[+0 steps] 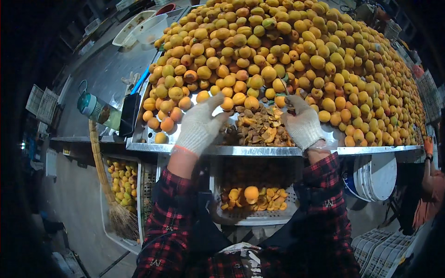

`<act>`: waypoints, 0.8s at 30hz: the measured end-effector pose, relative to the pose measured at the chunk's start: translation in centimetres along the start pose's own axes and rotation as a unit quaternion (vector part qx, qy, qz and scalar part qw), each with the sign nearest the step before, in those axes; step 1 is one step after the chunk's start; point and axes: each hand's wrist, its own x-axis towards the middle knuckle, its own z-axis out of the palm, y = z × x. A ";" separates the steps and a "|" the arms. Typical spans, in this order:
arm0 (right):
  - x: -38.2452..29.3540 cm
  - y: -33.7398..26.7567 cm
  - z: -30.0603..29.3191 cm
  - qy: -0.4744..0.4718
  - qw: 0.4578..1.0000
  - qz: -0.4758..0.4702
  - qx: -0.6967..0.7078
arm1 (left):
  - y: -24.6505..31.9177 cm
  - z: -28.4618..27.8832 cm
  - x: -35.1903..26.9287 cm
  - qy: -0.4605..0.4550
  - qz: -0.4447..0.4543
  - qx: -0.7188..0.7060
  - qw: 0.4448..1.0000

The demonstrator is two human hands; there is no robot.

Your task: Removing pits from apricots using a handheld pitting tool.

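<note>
A large heap of apricots [243, 52] covers the metal tray table [250, 150]. My left hand [201, 125], in a white knit glove, is at the near edge of the heap, fingers apart, close to an apricot [227, 104]; nothing shows in its grasp. My right hand [301, 121], gloved too, is curled around a thin pointed tool [285, 87], perhaps a knife, whose type I cannot tell. Between the hands lies a pile of brown pits and scraps [264, 130]. Below the table edge, a plastic crate [257, 221] holds halved apricots [274, 199] and a whole-looking one [251, 193].
Left of the tray stand a bottle [100, 109], a dark phone-like object [130, 114] and a broom [100, 163] over a fruit crate [139, 194]. White buckets [379, 177] stand below right. At far right a person's orange-gloved hand [428, 147] reaches the table edge.
</note>
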 end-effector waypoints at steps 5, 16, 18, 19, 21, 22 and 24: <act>0.1 0.0 0.8 -0.018 0.996 0.005 0.092 | -2.9 0.8 0.0 -0.024 0.010 0.220 0.975; -0.7 -1.5 -0.4 -0.113 0.964 0.095 0.220 | -2.0 2.6 0.4 -0.066 -0.058 0.054 0.995; -0.9 -1.7 -0.7 -0.147 0.930 0.144 0.306 | -1.3 2.9 0.6 -0.038 -0.009 -0.129 0.991; -0.9 -1.9 -0.7 -0.164 0.908 0.167 0.348 | -0.8 2.9 0.8 -0.069 -0.055 -0.278 0.956; -1.3 -2.4 -0.6 -0.159 0.906 0.148 0.365 | 0.6 3.1 0.4 -0.056 -0.054 -0.442 0.894; -1.4 -2.9 -0.8 -0.165 0.905 0.153 0.360 | 1.3 3.2 0.4 -0.055 -0.038 -0.469 0.880; -1.6 -2.8 -0.5 -0.159 0.915 0.120 0.349 | 2.4 2.9 0.3 -0.049 -0.007 -0.522 0.852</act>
